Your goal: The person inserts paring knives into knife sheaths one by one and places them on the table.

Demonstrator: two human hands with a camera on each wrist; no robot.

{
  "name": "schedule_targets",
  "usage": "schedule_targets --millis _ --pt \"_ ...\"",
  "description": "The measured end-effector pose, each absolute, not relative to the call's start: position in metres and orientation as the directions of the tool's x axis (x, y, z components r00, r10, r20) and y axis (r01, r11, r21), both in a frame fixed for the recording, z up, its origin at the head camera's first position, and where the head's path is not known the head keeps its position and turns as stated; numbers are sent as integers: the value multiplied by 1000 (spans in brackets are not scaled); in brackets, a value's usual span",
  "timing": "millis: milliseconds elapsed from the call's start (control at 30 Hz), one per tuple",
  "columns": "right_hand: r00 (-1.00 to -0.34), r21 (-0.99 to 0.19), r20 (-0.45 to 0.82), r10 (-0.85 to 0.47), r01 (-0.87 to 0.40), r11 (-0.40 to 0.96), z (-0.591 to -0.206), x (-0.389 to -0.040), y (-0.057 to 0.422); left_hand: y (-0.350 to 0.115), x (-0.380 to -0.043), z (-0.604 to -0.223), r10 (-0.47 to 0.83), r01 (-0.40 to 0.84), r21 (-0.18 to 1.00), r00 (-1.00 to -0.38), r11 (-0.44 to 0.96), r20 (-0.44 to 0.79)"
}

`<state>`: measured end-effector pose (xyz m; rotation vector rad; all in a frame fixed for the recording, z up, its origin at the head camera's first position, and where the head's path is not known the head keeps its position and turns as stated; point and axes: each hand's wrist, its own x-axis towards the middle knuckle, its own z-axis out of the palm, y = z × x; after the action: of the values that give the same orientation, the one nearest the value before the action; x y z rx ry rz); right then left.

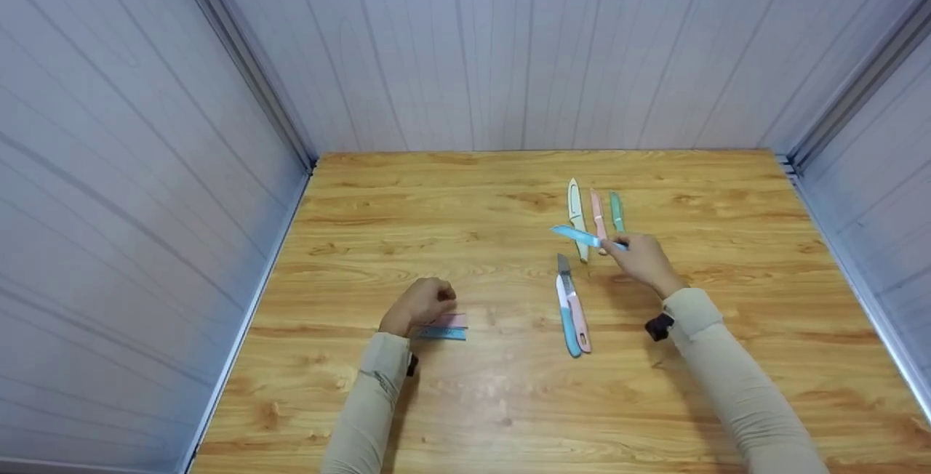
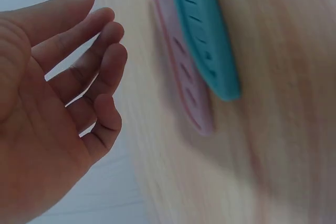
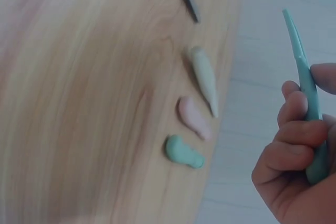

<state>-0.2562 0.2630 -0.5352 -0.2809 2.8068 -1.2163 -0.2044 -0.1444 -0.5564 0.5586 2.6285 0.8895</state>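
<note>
My right hand point(image 1: 644, 263) grips the handle of a small blue knife point(image 1: 576, 234), raised above the table with its blade side pointing left. Behind it lie a cream knife point(image 1: 574, 205), a pink knife point(image 1: 596, 205) and a green knife point(image 1: 616, 206), side by side. My left hand point(image 1: 422, 304), fingers loosely bent and holding nothing, hovers over a pink blade cover point(image 2: 181, 66) and a blue blade cover point(image 2: 205, 35), which lie together on the table and are partly hidden by the hand in the head view.
Between the hands, a blue-handled knife point(image 1: 569, 332) with a white blade lies against a pink-handled knife point(image 1: 578, 321) with a grey blade. The wooden table point(image 1: 349, 401) is bordered by pale panel walls point(image 1: 494, 52) at the back and both sides.
</note>
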Motion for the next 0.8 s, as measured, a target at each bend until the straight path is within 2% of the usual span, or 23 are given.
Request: schedule_targets --millis 233,500,800 --pt "-995 -771 -40 -90 -26 636 -540 -258 279 -148 -199 -563 426 217 621 -880 754 -210" --pt "-999 -746 -35 41 53 664 -549 -266 296 -149 -198 -567 427 215 616 -877 758 -220" --pt "-983 -741 -135 123 182 646 -561 -275 320 -150 -199 -569 407 171 620 -875 766 -261"
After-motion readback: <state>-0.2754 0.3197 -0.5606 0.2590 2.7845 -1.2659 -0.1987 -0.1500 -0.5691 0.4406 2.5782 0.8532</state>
